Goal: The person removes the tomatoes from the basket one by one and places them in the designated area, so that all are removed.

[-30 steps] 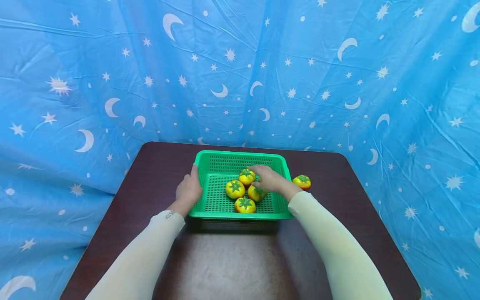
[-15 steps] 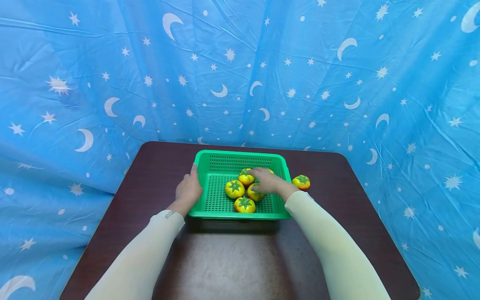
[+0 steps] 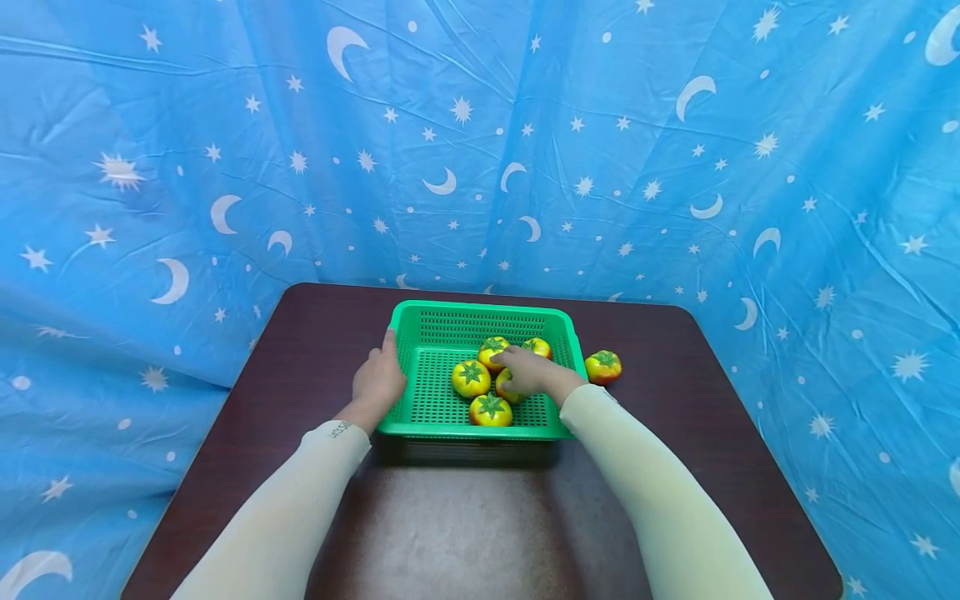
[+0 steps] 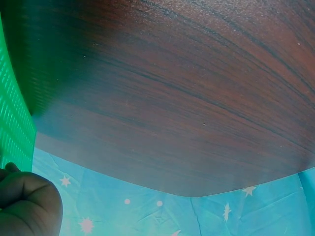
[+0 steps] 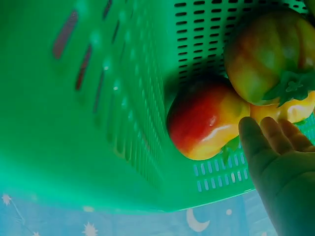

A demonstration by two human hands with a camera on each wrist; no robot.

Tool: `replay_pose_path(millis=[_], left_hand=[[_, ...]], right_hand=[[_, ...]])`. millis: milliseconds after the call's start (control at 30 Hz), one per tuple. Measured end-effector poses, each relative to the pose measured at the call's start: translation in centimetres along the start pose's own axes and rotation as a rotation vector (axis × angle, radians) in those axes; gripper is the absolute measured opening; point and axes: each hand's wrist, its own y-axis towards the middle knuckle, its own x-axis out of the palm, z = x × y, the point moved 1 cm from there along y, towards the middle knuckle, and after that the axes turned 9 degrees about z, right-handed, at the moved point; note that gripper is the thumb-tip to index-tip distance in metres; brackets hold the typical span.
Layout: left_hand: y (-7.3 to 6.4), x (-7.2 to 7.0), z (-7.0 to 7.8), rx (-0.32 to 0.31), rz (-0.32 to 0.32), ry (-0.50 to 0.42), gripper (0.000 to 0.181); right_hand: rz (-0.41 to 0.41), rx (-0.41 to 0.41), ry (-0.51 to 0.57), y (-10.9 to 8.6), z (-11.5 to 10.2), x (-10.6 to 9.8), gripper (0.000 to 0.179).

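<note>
A green plastic basket (image 3: 480, 432) holds several yellow-red tomatoes with green star-shaped tops. My left hand (image 3: 378, 375) grips the basket's left side, thumb along the rim; in the left wrist view its bent fingers (image 4: 32, 199) lie against the mesh wall. Inside the basket, my right hand (image 3: 528, 371) spreads over a partly covered tomato (image 3: 516, 398). Straight fingers (image 5: 254, 140) reach to the fruit in the right wrist view, beside a red-and-yellow tomato (image 5: 204, 120). Around that hand sit a back right tomato (image 3: 538, 347), a left one (image 3: 470, 379) and a front one (image 3: 491, 411).
Another tomato (image 3: 603, 367) lies on the dark wooden table (image 3: 465, 533), just outside the basket's right wall. A blue curtain (image 3: 480, 125) with white moons and stars hangs behind the table and along both sides.
My right hand has shifted slightly nearer to me within the basket, bringing the back right tomato into view. The left hand, the basket and the outside tomato have stayed in place.
</note>
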Motion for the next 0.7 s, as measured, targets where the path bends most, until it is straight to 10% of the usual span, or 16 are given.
replay_pose_path(millis=[700], left_hand=[[-0.3,-0.2,0.2,-0.006,-0.008,0.002,0.081]], right_hand=[[0.179,0.097,0.064,1.3,-0.3,0.4,0.062]])
